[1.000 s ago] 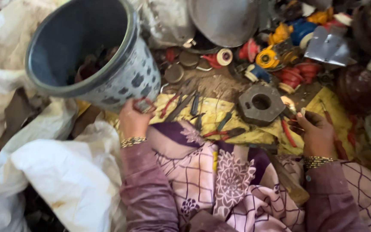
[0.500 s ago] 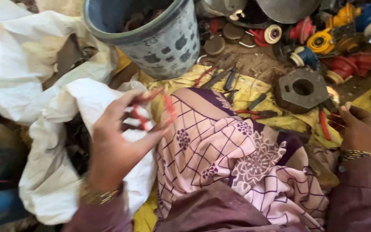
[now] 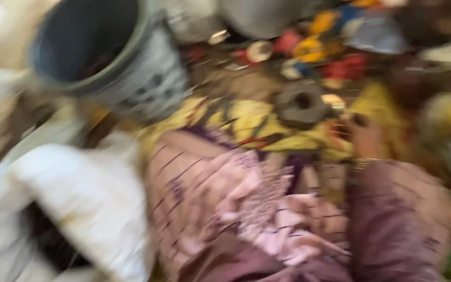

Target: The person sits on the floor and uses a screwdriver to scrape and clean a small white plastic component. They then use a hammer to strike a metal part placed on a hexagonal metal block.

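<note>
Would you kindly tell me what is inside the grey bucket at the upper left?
The bucket tilts toward the camera, showing a dark blue-grey inside. A few dim reddish bits lie low inside, too blurred to identify. Its near wall hides the bottom.

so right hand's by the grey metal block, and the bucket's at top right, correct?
Not quite. In the head view the bucket sits at top left, not top right. The right hand is indeed by the grey metal block.

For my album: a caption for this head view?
Blurred: right hand beside a dark metal block on yellow cloth, grey bucket nearby.
</note>
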